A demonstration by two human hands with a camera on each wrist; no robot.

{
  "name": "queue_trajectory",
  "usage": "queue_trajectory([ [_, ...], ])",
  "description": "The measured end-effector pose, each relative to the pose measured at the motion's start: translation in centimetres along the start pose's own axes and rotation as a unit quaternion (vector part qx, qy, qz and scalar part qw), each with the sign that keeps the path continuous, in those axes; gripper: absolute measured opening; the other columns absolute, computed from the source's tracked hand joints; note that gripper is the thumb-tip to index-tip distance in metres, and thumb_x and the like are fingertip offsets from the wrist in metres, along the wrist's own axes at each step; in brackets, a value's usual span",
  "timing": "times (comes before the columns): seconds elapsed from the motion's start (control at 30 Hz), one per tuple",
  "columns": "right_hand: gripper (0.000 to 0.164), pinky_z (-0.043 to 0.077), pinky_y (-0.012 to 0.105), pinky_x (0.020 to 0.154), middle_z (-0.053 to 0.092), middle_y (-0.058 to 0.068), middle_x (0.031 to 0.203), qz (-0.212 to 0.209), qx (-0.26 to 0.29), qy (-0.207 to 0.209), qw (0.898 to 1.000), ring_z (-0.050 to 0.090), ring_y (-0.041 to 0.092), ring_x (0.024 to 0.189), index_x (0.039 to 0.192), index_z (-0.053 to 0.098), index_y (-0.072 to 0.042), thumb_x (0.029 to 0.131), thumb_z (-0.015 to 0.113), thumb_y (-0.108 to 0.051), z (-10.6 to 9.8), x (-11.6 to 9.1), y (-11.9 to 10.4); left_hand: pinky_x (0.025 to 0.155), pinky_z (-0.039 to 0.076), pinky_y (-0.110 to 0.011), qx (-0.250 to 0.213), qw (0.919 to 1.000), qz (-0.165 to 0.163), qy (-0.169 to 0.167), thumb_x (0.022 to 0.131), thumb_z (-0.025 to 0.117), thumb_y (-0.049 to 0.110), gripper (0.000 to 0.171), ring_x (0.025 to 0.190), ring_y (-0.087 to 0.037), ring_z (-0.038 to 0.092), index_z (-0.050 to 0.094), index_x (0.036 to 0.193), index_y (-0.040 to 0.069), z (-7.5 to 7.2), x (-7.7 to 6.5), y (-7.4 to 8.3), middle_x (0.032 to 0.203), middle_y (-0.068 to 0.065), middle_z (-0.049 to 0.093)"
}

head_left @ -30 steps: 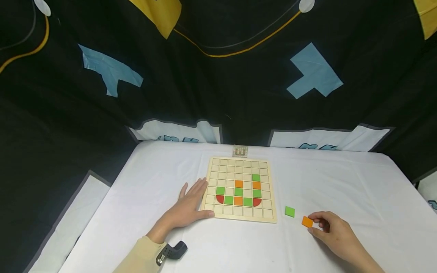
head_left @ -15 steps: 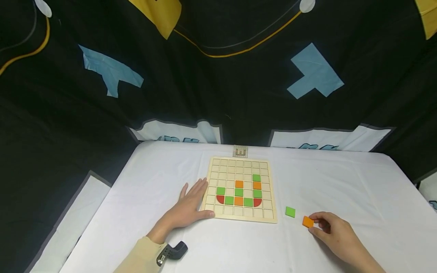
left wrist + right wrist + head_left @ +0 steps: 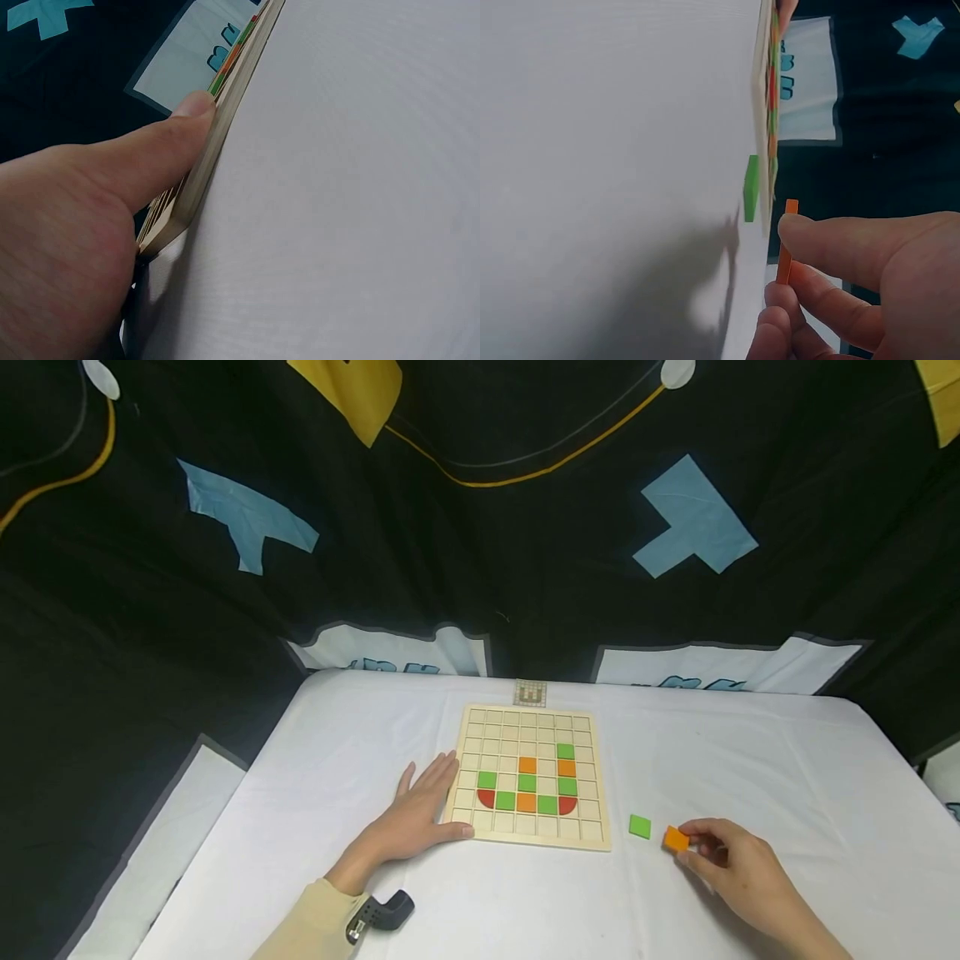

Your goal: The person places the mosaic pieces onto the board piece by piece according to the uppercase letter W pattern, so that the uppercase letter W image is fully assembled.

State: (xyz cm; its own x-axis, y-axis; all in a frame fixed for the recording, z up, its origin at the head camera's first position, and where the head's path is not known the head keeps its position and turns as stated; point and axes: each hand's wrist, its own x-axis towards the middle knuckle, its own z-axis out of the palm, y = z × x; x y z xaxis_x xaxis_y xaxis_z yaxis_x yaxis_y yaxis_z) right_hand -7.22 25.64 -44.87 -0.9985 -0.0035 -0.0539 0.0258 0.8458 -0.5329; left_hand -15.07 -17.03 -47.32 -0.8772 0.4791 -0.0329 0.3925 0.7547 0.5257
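A pale wooden grid board (image 3: 525, 840) lies on the white table, with green, orange and red tiles set in some of its squares. My left hand (image 3: 420, 810) rests along the board's left side, fingers straight, its thumb (image 3: 169, 146) on the near left corner. Right of the board, my right hand (image 3: 738, 868) pinches an orange square tile (image 3: 676, 839) between thumb and fingers. In the right wrist view that orange tile (image 3: 787, 244) is held edge-on, raised off the cloth. A loose green square tile (image 3: 640, 826) lies flat between the board and my right hand.
A small card with a grid pattern (image 3: 530, 692) lies behind the board. White cloth covers the table (image 3: 750, 752), and a black patterned curtain (image 3: 480, 577) hangs at its far edge. A dark strap device (image 3: 386, 912) sits on the left wrist.
My right hand has lifted slightly with the orange tile, which is tilted a little differently. The left hand stays on the board. The loose green tile has stayed put.
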Motion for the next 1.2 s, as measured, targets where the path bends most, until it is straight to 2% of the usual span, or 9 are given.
queue_trajectory([
  [0.27, 0.029, 0.048, 0.024, 0.063, 0.061, -0.001, 0.089, -0.039, 0.012, 0.028, 0.999, 0.053, 0.015, 0.079, 0.112, 0.071, -0.004, 0.085, 0.079, -0.011, 0.0, 0.8, -1.0, 0.12, -0.008, -0.057, 0.006, 1.0, 0.002, -0.001, 0.088, 0.067, 0.06, 0.106, 0.155, -0.027, 0.005, 0.017, 0.159, -0.001, 0.0, 0.1, 0.0, 0.168, -0.013, 0.01],
  [0.63, 0.026, 0.048, 0.023, 0.062, 0.062, -0.002, 0.09, -0.092, 0.043, 0.035, 0.994, 0.053, 0.012, 0.076, 0.11, 0.073, -0.008, 0.084, 0.08, -0.011, 0.4, 1.9, -2.7, 0.12, -0.008, -0.057, 0.006, 1.0, 0.003, -0.001, 0.088, 0.066, 0.062, 0.107, 0.155, -0.027, 0.005, 0.017, 0.159, -0.001, -0.1, 0.0, 0.0, 0.168, -0.014, 0.011],
  [1.2, 0.027, 0.047, 0.024, 0.062, 0.064, 0.001, 0.094, -0.097, 0.059, 0.017, 0.993, 0.052, 0.014, 0.076, 0.11, 0.074, -0.008, 0.084, 0.08, -0.009, 1.9, 3.6, -5.9, 0.12, -0.008, -0.058, 0.005, 1.0, -0.001, 0.004, 0.087, 0.067, 0.061, 0.106, 0.155, -0.028, 0.006, 0.018, 0.16, 0.001, 0.1, 0.1, -0.1, 0.167, -0.013, 0.012],
])
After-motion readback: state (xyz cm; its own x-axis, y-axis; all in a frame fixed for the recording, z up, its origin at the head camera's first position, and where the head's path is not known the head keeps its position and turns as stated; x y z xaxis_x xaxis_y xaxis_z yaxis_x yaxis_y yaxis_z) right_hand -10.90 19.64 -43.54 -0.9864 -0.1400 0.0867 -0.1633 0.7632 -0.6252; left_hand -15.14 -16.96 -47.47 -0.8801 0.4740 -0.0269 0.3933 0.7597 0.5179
